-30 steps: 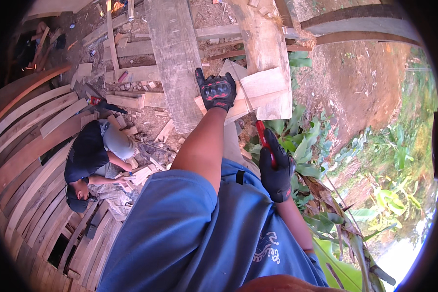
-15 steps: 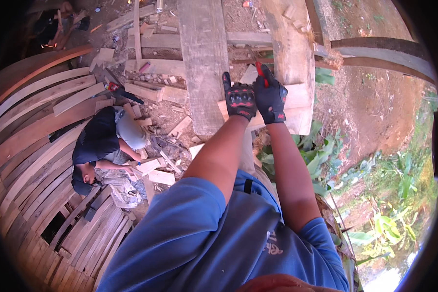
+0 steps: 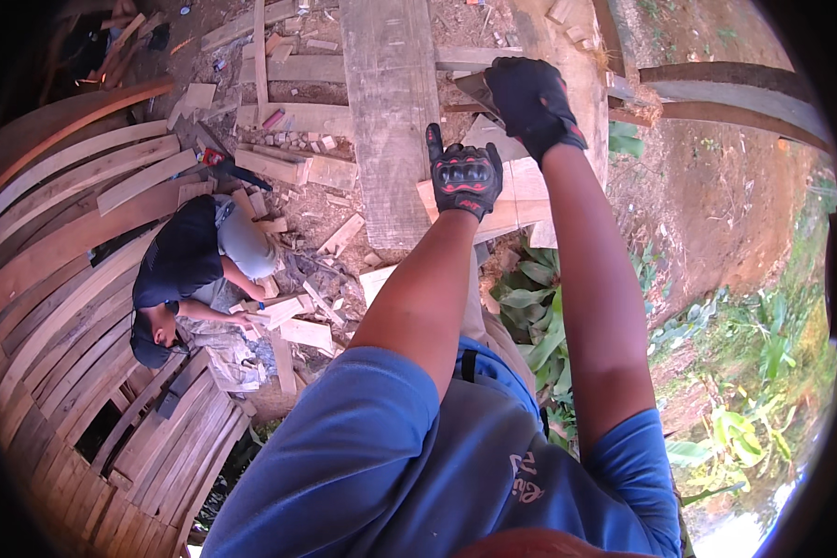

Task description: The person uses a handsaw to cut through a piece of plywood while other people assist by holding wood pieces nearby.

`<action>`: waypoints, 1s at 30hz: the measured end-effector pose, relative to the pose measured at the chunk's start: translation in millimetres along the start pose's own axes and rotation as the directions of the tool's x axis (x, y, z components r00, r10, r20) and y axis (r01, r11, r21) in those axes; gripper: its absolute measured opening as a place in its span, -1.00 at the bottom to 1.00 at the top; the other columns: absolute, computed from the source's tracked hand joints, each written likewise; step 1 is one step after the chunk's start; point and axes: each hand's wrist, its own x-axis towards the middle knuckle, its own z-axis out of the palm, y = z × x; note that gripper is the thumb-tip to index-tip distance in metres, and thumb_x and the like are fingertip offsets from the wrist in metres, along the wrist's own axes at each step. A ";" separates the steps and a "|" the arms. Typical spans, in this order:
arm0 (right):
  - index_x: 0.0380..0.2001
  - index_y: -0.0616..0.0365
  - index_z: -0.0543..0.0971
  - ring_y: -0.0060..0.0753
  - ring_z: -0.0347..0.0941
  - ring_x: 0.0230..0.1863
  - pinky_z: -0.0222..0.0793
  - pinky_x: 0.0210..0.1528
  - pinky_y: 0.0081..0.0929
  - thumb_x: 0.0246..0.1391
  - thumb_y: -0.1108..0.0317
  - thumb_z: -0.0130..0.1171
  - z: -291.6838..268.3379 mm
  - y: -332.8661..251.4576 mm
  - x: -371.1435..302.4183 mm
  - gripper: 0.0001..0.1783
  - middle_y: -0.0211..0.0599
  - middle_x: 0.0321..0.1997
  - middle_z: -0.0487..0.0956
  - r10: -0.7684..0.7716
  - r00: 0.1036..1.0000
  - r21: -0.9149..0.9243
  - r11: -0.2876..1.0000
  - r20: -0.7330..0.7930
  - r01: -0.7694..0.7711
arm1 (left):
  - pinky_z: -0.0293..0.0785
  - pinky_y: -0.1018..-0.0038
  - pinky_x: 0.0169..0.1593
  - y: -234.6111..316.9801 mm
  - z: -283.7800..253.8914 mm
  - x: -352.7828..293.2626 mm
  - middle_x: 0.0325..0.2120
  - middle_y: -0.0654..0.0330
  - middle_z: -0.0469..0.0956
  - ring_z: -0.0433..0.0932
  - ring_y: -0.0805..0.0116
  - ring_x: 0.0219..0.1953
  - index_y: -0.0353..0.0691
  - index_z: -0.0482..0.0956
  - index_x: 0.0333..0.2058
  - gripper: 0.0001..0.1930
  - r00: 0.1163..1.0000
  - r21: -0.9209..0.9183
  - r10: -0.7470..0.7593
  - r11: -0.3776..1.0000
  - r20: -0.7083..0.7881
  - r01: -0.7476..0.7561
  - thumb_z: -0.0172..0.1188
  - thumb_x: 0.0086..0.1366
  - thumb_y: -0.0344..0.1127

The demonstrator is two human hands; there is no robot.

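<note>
Right hand (image 3: 533,107) has moved farther from the body since the earlier frame, from close beside the left hand to a position beyond the board, and its wrist is now bent over to the left. Left hand (image 3: 467,177) remains on the board (image 3: 519,192).

Board location: laid crosswise, bridging the gap between the left plank (image 3: 391,112) and the right plank (image 3: 541,33). Its long axis runs side to side across the body, the right end pointing slightly away from the wearer. Both planks lie lengthwise, pointing away from the wearer.

Right grip: closed on the saw (image 3: 477,90), of which a dark, flat portion shows at the left of the glove (the red handle is covered, so the saw's full long axis cannot be judged). Left grip: knuckles up, one finger extended away from the wearer near the left plank's edge; whether the other fingers clasp the board or only press it cannot be told.

At left, a co-worker (image 3: 181,260) in a dark shirt bends over wood offcuts (image 3: 307,333).
</note>
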 end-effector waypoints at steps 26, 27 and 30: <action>0.41 0.14 0.57 0.08 0.73 0.21 0.59 0.24 -0.16 0.36 0.45 0.22 -175.3 -133.0 -383.4 -0.44 0.05 0.27 0.71 0.622 0.761 0.668 0.489 0.184 -0.561 | -0.21 -0.04 0.69 13.5 -29.6 4.7 -0.37 -0.04 0.80 0.78 0.03 -0.12 -0.24 0.84 -0.37 -0.30 0.962 0.120 -0.116 0.989 0.248 0.089 -0.30 0.66 -0.05; 0.39 0.17 0.58 0.06 0.72 0.24 0.56 0.27 -0.17 0.36 0.46 0.21 -172.7 -136.4 -384.0 -0.45 0.07 0.27 0.71 0.631 0.754 0.685 0.469 0.182 -0.558 | -0.21 -0.04 0.69 14.1 -29.6 4.6 -0.37 -0.03 0.80 0.78 0.03 -0.12 -0.24 0.84 -0.38 -0.30 0.962 0.125 -0.119 0.988 0.247 0.090 -0.30 0.66 -0.05; 0.38 0.20 0.60 0.02 0.72 0.25 0.55 0.29 -0.20 0.34 0.48 0.21 -166.9 -139.1 -383.2 -0.46 0.08 0.27 0.71 0.645 0.744 0.689 0.460 0.174 -0.560 | -0.20 -0.05 0.69 12.6 -26.5 2.5 -0.38 -0.02 0.79 0.78 0.02 -0.13 -0.23 0.84 -0.39 -0.30 0.962 0.117 -0.113 0.989 0.248 0.086 -0.30 0.66 -0.05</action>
